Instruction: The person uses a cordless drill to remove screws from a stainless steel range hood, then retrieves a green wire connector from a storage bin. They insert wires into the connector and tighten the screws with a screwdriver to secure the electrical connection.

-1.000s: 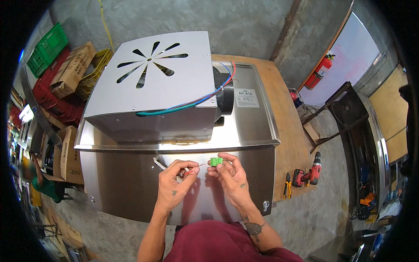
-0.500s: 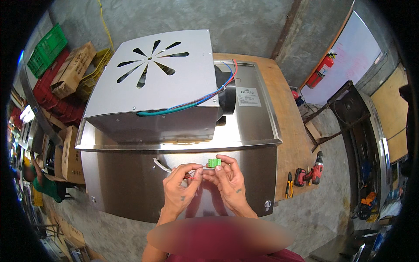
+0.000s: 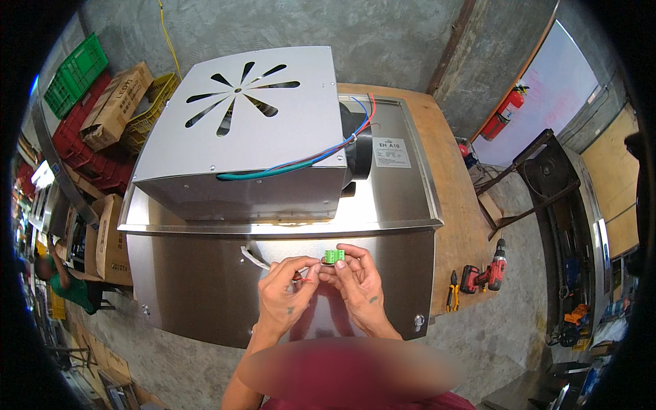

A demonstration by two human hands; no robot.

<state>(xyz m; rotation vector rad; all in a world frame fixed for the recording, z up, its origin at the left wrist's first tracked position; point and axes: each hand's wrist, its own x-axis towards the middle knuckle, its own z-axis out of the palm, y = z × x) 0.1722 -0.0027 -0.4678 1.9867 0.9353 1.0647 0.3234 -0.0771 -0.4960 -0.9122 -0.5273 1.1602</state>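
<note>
A small green terminal block connector (image 3: 334, 256) is pinched between the thumb and fingers of my right hand (image 3: 359, 281). Close beside it, my left hand (image 3: 283, 288) is closed on the end of a thin cable. The cable's pale sheath (image 3: 255, 257) comes up from the steel panel (image 3: 198, 280) behind my left fingers, and a red wire (image 3: 301, 279) pokes out past my left thumb. Whether a wire sits inside the connector is too small to tell. Both hands are held over the front steel panel.
Beyond the panel stands a grey metal fan housing (image 3: 273, 123) with a loose bundle of blue, red and green wires (image 3: 294, 166). On the wooden table (image 3: 454, 225) at right lie pliers (image 3: 453, 292) and a cordless drill (image 3: 486, 273). Cardboard boxes (image 3: 113, 236) are at left.
My left fingers have shifted slightly to the right, toward the connector. The red wire end has moved a little with them. The right hand keeps its hold.
</note>
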